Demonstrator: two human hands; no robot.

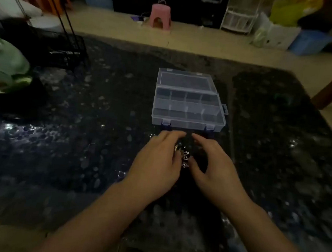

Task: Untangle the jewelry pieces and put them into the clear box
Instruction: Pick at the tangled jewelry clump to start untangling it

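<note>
Lying with long axis left to right on dark speckled table (61,148): clear box (188,107), lid open and leaning away, clasps toward the hands, compartments dim. Just before it, small glinting jewelry pieces (184,156), bunched between both hands, shape blurred in the low light. Left hand (156,164) curled over the tangle, seemingly pinching it. Right hand (215,168) arched beside, fingers bent; grip cannot be told. Pink stool (161,16) well beyond.

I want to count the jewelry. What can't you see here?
Head view:
- Jewelry: small, blurred, partly covered by the left hand and right hand; no count possible.
- Box compartments: dim, contents unclear.
- Hand grips: fingertips hidden.
</note>
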